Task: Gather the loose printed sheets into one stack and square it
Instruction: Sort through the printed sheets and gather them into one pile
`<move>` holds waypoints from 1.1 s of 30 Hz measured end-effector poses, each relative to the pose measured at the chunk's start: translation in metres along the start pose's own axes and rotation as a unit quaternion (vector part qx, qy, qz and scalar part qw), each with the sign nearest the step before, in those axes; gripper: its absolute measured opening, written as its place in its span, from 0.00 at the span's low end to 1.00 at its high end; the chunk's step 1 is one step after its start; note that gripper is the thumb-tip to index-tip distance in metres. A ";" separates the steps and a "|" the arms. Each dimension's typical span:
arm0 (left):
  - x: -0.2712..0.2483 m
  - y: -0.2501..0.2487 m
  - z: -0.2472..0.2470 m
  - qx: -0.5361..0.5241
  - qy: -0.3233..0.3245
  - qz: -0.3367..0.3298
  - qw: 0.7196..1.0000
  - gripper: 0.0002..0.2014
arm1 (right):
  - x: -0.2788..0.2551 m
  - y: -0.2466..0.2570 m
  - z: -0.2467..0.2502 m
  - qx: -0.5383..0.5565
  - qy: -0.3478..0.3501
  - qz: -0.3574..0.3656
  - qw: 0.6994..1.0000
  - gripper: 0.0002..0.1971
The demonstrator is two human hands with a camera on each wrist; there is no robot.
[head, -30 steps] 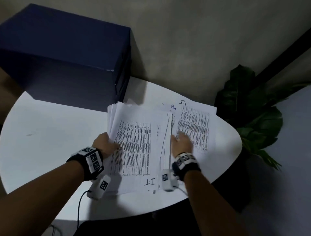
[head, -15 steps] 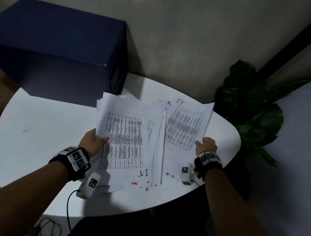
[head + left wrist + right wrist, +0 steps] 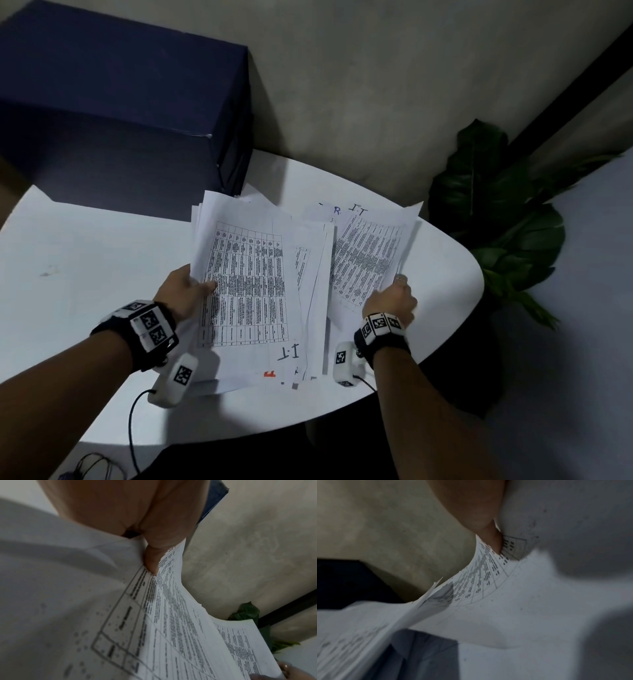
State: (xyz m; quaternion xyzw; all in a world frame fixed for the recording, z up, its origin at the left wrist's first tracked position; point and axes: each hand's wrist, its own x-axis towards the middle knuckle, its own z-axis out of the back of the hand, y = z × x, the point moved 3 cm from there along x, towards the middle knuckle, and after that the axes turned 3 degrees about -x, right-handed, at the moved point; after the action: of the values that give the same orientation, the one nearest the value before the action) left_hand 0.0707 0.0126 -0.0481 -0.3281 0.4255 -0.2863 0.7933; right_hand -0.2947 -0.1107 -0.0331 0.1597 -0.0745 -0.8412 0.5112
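Left hand (image 3: 186,291) pinches the left edge of the fanned stack of white printed table sheets (image 3: 246,287), thumb on top. Right hand (image 3: 394,301) pinches the lower right edge of a separate white printed sheet (image 3: 370,253), raised off the round white table (image 3: 85,260). The two overlap mid-table, edges uneven. Dark blue box (image 3: 120,109) behind the stack.

Your right hand (image 3: 481,513) pinches the edge of a printed sheet (image 3: 488,572), which curves away toward more loose sheets (image 3: 368,628) before a beige wall (image 3: 385,527).
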 end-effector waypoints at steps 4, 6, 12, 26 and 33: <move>-0.002 -0.004 0.000 0.026 -0.004 -0.011 1.000 0.13 | -0.001 0.005 0.004 0.035 -0.017 0.023 0.999 0.37; -0.002 -0.005 0.001 0.039 -0.002 -0.013 0.999 0.12 | -0.001 0.008 0.009 0.084 0.021 -0.007 0.996 0.35; 0.001 -0.001 0.005 0.074 -0.004 -0.007 0.997 0.14 | -0.005 0.024 0.065 0.145 0.003 0.058 0.988 0.23; 0.005 0.002 -0.009 0.111 0.026 0.012 0.993 0.15 | -0.044 0.066 0.223 0.362 -0.167 0.196 0.896 0.17; 0.002 0.004 -0.012 -0.100 0.080 0.052 0.990 0.24 | -0.038 0.055 0.111 0.354 0.010 0.123 0.927 0.16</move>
State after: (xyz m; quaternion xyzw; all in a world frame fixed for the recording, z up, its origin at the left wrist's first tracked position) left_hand 0.0624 0.0103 -0.0575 -0.3588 0.5308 -0.2257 0.7339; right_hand -0.2709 -0.1075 0.0939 0.3279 -0.3818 -0.6888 0.5217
